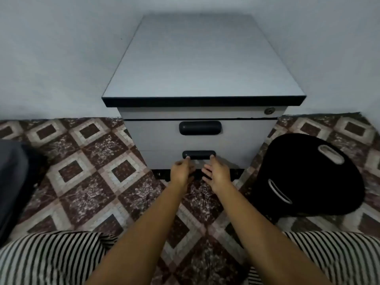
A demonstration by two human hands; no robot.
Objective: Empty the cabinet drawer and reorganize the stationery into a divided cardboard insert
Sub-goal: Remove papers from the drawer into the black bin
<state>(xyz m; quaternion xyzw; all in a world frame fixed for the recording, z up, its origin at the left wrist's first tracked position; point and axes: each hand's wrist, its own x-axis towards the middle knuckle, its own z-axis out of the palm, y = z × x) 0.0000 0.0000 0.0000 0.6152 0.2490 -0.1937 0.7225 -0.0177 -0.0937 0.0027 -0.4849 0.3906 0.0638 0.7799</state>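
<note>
Fingers (187, 159) at lower drawer handle (199, 154)

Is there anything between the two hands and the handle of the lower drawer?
Nothing visible. The left hand is at the left end of the lower drawer handle; the right hand is by its right end.
</note>
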